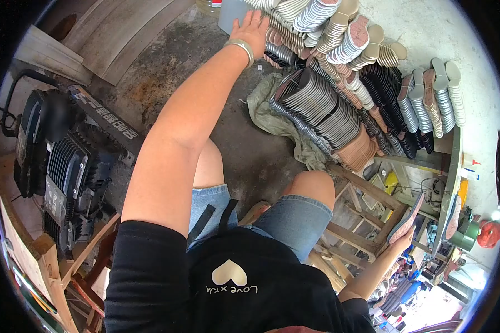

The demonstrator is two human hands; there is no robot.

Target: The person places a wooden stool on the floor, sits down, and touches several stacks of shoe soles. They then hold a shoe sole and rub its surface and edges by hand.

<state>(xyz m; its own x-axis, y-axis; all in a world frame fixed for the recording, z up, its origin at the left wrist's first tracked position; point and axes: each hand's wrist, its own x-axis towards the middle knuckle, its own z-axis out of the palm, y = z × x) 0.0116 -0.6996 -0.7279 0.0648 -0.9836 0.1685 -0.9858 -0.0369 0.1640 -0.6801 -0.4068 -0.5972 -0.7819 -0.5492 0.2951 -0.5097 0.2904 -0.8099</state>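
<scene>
My left hand, a bracelet on its wrist, is stretched out at the top of the view with its fingers apart. It is beside a pale translucent container and the edge of the insole stacks; whether it touches them I cannot tell. At the right, my right hand is closed on insoles with pinkish and dark faces, held on edge; how many I cannot tell. Between the hands lie a bundle of grey insoles and tan insoles, beside a greenish cloth sack.
Black machinery stands at the left, near a wooden frame. A slatted wooden frame is right of my knees. Further right are a green and red device and cluttered shelves. Curved boards lie at the upper left.
</scene>
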